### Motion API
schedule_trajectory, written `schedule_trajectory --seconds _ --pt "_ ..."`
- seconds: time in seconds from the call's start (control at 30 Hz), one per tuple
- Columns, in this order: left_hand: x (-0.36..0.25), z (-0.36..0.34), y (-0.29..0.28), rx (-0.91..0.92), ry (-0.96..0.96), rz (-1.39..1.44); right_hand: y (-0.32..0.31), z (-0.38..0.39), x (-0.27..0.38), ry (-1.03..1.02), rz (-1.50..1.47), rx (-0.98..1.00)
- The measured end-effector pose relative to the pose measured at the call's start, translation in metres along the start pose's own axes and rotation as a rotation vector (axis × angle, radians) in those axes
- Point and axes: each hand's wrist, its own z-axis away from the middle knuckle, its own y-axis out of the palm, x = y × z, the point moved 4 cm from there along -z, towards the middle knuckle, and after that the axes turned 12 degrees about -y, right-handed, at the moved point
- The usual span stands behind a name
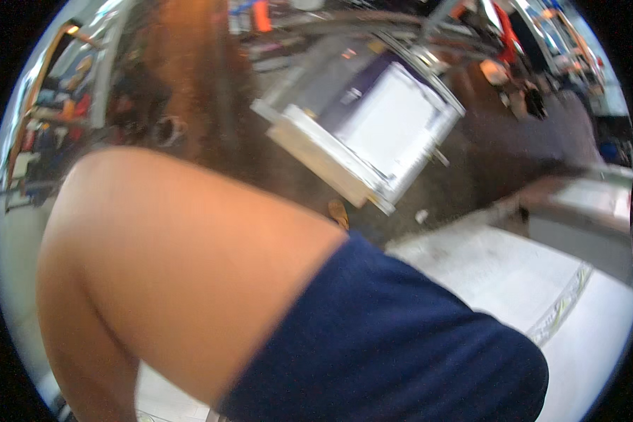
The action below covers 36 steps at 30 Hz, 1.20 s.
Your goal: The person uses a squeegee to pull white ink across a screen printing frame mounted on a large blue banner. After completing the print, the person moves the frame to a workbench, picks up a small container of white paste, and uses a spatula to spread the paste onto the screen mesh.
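Observation:
A bent bare arm, apparently mine, fills the lower left, very near and a little blurred. Its short navy sleeve spreads across the bottom middle. The elbow points to the upper left, and the forearm runs down out of the picture at the lower left. Which of my arms this is, I cannot tell. Neither of my hands shows, so what they hold or touch is hidden. Beyond the arm, a pale metal-framed box or table stands at an angle, bearing a bright white panel.
Part of a yellowish shoe shows beside the sleeve on the dark floor. White tiles with a patterned strip lie at the right. Cluttered shelving stands at the far left; a red item is at the upper right.

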Motion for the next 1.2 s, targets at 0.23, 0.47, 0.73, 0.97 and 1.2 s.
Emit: schedule_trajectory --seconds 0.23,0.47,0.73,0.97,1.2 --pt "-0.088 -0.02 0.035 0.119 0.132 -0.189 0.045 0.014 -0.035 -0.027 -0.16 0.012" --pt "-0.226 -0.035 0.099 0.237 0.403 -0.35 0.076 0.041 -0.13 -0.192 -0.296 0.008" --pt "-0.413 -0.077 0.119 0.258 0.6 -0.452 0.029 0.357 -0.249 0.79 -0.323 -0.837" --pt "-0.501 -0.156 0.09 0.157 0.468 -0.632 0.027 0.736 -0.154 1.689 0.407 -2.147" --pt "-0.673 -0.188 0.149 0.218 0.236 -1.093 0.01 0.847 -0.193 1.799 0.563 -2.283"
